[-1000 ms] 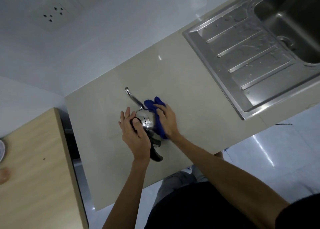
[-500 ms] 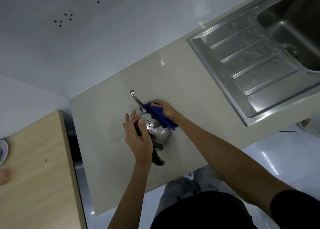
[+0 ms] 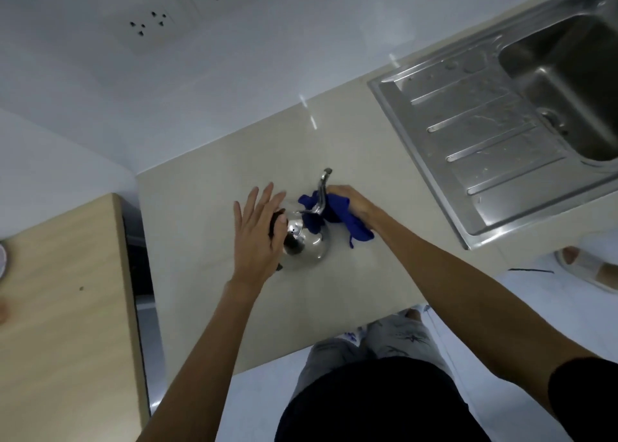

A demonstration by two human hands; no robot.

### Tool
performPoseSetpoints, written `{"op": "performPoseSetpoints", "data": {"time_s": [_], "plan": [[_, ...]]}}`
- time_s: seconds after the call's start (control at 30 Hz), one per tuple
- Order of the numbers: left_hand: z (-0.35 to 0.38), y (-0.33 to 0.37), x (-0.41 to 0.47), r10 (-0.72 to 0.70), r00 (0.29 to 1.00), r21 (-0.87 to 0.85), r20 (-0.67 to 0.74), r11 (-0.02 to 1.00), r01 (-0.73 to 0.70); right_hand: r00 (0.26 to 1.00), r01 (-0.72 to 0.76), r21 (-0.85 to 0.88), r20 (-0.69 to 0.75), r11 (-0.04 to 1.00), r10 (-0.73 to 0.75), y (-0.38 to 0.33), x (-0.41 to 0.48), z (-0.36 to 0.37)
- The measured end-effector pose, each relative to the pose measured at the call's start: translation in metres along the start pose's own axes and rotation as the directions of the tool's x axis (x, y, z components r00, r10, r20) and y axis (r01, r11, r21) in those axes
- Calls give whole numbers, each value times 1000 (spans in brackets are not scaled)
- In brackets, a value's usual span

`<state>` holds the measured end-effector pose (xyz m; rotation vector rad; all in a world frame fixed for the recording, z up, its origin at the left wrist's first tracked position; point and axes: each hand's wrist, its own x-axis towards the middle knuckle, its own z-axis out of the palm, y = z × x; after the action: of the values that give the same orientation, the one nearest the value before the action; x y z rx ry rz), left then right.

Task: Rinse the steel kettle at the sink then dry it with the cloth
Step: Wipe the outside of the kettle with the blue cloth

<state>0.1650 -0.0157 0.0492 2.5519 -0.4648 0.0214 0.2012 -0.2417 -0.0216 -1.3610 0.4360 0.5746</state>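
Pale beige counter point(image 3: 207, 190) below a white wall point(image 3: 301, 40) with two sockets point(image 3: 150, 23), seen from above: a person stands at its near edge, drying a steel kettle point(image 3: 309, 246) that sits upright near the middle of the surface, well apart from the sink point(image 3: 568, 83) at far right.

Left hand point(image 3: 257, 237) lies flat over the kettle's near-left side, fingers straight and slightly spread, pointing away from the person towards the wall. Its palm rests on the black handle point(image 3: 277, 222), and the thumb lies against the top of the steel body. No finger is curled round anything.

Right hand point(image 3: 349, 200) has its fingers closed on a bunched blue cloth point(image 3: 337, 216) and presses it against the base of the spout point(image 3: 322, 187). Part of the cloth wraps the spout's far side; a loose corner trails onto the counter to the right of the kettle.

Thin curved spout rises clear of the cloth and points away from the person, towards the wall and slightly to the right. Handle to spout, the kettle's long axis runs from near left to far right across the counter.

Ribbed steel drainboard point(image 3: 485, 134) beside the basin shows water marks. Wooden table point(image 3: 67, 308) stands at left, across a dark gap. White sandal point(image 3: 585, 269) shows on the tiled floor point(image 3: 501, 297) at right.
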Motion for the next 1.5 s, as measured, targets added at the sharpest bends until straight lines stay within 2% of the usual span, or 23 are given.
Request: {"op": "performPoseSetpoints", "data": {"time_s": [0.17,0.23,0.4,0.53,0.63,0.7,0.8,0.87,0.93,1.07,1.27,1.4,1.5], "plan": [[-5,2,-12,-26,1000,50,15,998,26,998,44,-161,-28,986,-49,33,-23,-9],[-3,5,-17,-41,999,25,-11,999,41,994,112,-164,4,980,-113,53,-27,-13],[2,8,-29,-132,989,-65,-69,990,127,987,162,-146,19,976,-161,77,-48,-2],[5,14,-37,-259,958,-115,-125,963,245,979,203,-129,19,971,-202,88,-57,6],[10,24,-33,-421,894,-188,-153,901,392,976,215,-180,11,960,-216,87,-56,8],[12,26,-29,-454,874,-231,-172,881,412,974,201,-207,-64,957,-218,82,-51,7],[13,21,-24,-376,911,-240,-172,913,331,937,214,-173,-243,961,-253,65,-46,8],[13,16,-18,-282,949,-225,-143,943,246,918,257,-142,-273,956,-287,48,-39,12],[11,12,-9,-213,971,-235,-107,955,183,911,308,-133,-245,942,-332,33,-29,23],[10,0,5,-117,990,-250,-73,964,95,923,355,-150,-99,923,-372,22,-9,59],[18,-2,9,-141,982,-265,-130,959,102,959,266,-25,-98,964,-267,27,4,63],[16,-5,6,-182,973,-179,-141,971,156,937,340,-127,-43,932,-347,27,-28,73],[17,-4,3,-228,968,-156,-108,965,210,859,506,-248,60,826,-508,30,-52,76]]}}
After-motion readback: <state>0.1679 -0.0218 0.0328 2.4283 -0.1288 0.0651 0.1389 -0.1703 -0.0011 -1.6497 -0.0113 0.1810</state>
